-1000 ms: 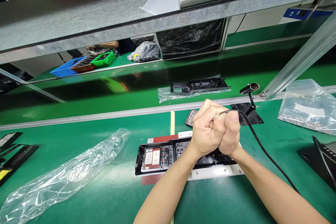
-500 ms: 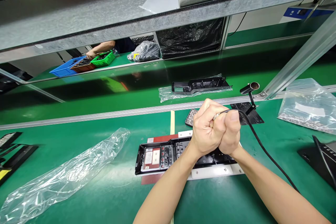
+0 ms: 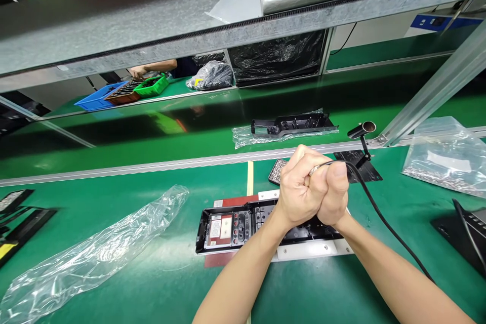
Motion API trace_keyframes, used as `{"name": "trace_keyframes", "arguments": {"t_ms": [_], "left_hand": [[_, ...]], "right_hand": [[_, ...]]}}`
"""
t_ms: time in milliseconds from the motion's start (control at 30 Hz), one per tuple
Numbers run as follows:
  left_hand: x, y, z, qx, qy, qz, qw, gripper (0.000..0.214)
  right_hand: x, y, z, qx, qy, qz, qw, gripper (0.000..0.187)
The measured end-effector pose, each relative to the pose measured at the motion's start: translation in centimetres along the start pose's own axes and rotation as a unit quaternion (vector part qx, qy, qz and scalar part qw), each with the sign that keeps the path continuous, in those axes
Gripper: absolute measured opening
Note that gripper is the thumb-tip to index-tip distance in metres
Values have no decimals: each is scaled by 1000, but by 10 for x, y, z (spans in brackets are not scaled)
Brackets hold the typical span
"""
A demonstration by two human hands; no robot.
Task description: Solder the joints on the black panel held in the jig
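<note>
Left hand and right hand share one tight grip round a corded tool, mid-frame. The black housing sits right underneath, long axis running left-right across the bench.

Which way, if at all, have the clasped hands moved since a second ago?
No. Left hand and right hand stay clasped on the corded tool over the black housing's right end.
</note>
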State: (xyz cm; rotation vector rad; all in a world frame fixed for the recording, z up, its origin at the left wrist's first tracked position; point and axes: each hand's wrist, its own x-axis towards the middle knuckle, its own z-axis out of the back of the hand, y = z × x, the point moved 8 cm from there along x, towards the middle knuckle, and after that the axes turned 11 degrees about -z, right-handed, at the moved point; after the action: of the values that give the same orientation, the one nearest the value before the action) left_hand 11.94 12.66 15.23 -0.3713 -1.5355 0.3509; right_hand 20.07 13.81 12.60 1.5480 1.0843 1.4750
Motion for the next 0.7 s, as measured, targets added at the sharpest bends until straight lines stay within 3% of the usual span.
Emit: {"name": "trace_keyframes", "arguments": {"t_ms": [700], "left_hand": [[-3,3,-4,3,4,13,1000,28]], "right_hand": [[-1,-3,5,-16,2,10,1000,63]]}}
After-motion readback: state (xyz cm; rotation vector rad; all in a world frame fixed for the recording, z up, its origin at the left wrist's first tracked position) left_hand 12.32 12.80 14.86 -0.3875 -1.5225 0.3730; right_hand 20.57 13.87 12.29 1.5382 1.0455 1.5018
